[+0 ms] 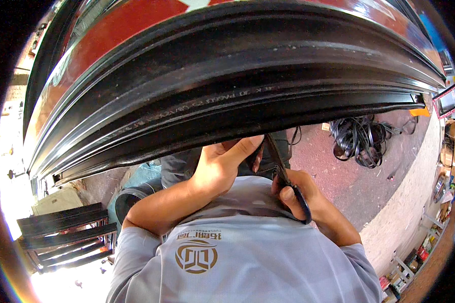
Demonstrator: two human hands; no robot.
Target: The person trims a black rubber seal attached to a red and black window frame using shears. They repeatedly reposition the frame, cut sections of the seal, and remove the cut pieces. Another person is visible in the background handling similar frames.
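A long black frame profile (247,76), ribbed along its length, spans the view in front of me. Along its near lower edge runs a black rubber sealing strip (187,143). My left hand (218,169) pinches this strip near the middle, thumb on top and fingers curled beneath, partly hidden. My right hand (304,194) is closed round the dark handles of a pair of scissors (280,169). The blades point up and away toward the strip, their tips right beside my left thumb. Whether the blades touch the strip, I cannot tell.
A tangled coil of black strip (361,141) lies on the reddish floor at right. Black frame pieces (65,232) are stacked at lower left. Shelving with assorted goods (424,252) lines the far right. A red panel (136,30) rests beyond the profile.
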